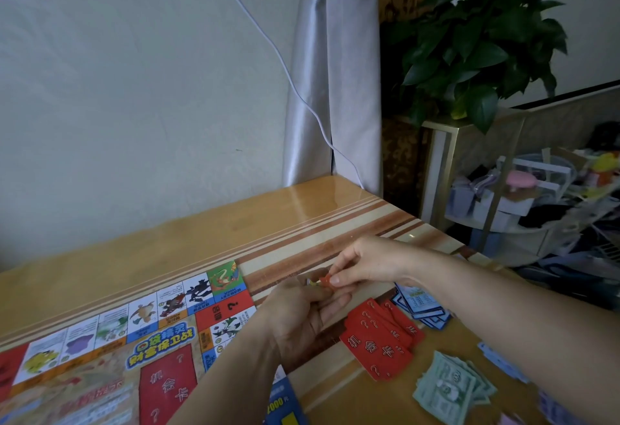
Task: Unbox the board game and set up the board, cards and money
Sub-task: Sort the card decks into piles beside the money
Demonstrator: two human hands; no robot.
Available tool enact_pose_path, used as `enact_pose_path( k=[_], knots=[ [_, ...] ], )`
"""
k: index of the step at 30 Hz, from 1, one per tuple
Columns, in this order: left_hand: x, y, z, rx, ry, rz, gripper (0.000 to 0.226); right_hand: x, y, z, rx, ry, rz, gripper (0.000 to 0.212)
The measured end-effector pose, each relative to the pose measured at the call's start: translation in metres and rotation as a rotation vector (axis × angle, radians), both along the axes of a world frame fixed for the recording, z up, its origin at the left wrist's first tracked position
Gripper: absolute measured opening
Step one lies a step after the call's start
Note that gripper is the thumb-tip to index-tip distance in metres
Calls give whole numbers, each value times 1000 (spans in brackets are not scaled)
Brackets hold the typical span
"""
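Wooden table (201, 233) — right hand (372, 262) pinches a small red piece (326, 279) beside the curled left hand (302, 320), whose hold is unclear; board (100, 357) lies leftward.

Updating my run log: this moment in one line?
board unfolded | red cards, money beside it | right hand pinches red piece | left hand holds small piece

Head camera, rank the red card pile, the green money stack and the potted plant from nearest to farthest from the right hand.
1. Red card pile: on the table, just below the right hand, which pinches a small red piece.
2. Green money stack: farther along the table, toward the person's right.
3. Potted plant: off the table, in the far corner.
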State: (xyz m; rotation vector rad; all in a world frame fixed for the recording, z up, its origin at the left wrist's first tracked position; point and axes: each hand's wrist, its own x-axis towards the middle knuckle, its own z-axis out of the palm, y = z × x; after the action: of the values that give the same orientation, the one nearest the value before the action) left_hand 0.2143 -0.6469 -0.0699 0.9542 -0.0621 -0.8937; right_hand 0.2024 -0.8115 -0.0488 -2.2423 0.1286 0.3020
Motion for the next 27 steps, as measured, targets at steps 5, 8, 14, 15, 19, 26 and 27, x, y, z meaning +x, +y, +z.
enact_pose_path(
  k=[5,8,14,15,19,26,27],
  knots=[
    [6,-7,4,-36,23,9,27,-3,-3,3,40,-180,-75,3],
    [12,-11,4,-38,56,62,28,-2,-31,8,93,-249,-297,14],
    [19,-12,-3,-44,213,228,20,6,-86,-28,-242,-205,-411,10],
    [18,-11,-3,-60,246,245,21,9,-87,-34,-270,-205,-405,8],
    [17,-9,-3,-90,265,248,28,12,-85,-43,-407,-208,-380,14],
    [15,-7,-4,-182,235,127,44,5,-38,-6,-232,-530,-234,19],
    [13,-7,-3,-193,230,109,45,1,-23,2,-181,-522,-129,18]
  ],
)
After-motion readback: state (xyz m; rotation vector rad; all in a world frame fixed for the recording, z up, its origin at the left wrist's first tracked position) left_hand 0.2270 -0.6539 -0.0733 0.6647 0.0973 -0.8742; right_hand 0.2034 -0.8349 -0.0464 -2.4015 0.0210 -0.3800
